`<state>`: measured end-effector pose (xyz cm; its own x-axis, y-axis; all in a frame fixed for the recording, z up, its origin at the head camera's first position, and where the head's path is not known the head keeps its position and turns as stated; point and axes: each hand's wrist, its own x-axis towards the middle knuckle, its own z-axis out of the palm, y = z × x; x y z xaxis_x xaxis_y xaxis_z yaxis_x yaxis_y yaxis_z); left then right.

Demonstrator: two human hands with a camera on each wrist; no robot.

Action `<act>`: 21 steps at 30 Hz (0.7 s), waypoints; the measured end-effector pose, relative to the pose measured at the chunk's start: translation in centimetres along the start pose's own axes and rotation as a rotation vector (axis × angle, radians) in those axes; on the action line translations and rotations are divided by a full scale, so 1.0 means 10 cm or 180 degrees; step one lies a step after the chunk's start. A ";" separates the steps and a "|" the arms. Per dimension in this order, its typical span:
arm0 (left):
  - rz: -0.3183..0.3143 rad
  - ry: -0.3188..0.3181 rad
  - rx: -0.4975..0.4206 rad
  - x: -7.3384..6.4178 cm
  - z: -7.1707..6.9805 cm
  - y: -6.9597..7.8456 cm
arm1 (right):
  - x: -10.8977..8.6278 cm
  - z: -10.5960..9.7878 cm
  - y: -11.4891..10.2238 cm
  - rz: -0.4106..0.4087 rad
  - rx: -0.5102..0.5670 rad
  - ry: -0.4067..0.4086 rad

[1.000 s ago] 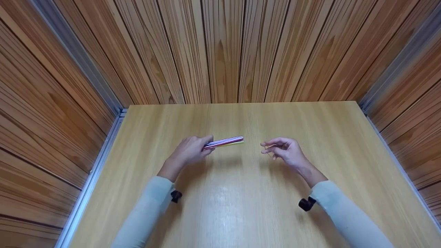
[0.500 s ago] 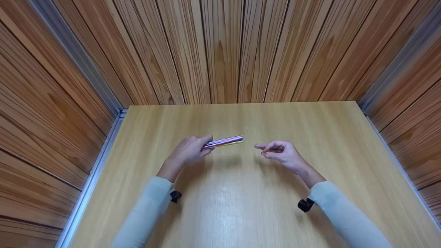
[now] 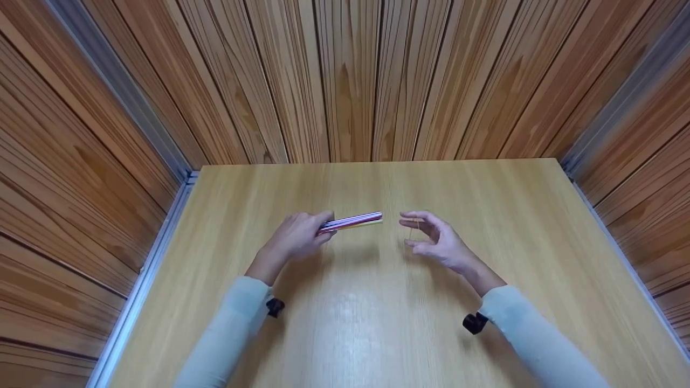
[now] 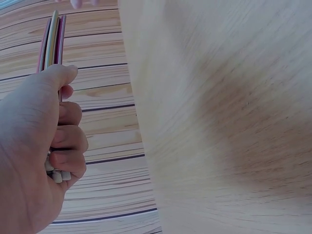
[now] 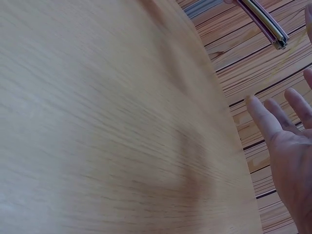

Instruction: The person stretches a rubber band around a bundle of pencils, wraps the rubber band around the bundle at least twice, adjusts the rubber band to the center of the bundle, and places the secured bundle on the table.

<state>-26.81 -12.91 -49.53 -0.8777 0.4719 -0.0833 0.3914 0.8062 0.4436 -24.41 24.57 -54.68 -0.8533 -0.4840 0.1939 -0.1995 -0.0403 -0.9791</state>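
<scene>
Hands both held above the counter (image 3: pixel 345 328), between its left and right edges. Left hand (image 3: pixel 296 233): fingers curled firmly round a bundle of sticks. Right hand (image 3: pixel 441 243): spread wide, thumb apart from fingers, a thin band stretched across the gap. Plank-patterned walls (image 3: pixel 350 81) stand behind the counter's far edge and along both sides. Pale sleeves cover the forearms; a small black device (image 3: pixel 475 323) sits at each cuff. Bundle of sticks (image 3: pixel 353 221): multicoloured, off the surface, free end toward the counter's right edge, near the right fingertips but apart. Thin band (image 5: pixel 280 68): yellowish, looped on the right hand, clear of the bundle.
</scene>
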 end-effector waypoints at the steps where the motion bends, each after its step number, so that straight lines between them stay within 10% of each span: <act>1: 0.0007 -0.0008 -0.0006 0.00 -0.01 0.01 | 0.01 0.01 -0.01 -0.0009 0.0002 0.0002; 21: 0.0618 -0.0034 0.0016 0.10 0.11 0.41 | 0.31 0.30 -0.20 -0.0252 -0.0306 -0.0155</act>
<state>-25.72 -8.72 -48.79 -0.7825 0.6226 -0.0061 0.5546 0.7014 0.4478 -25.26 20.52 -52.33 -0.8093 -0.5244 0.2646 -0.3124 0.0028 -0.9499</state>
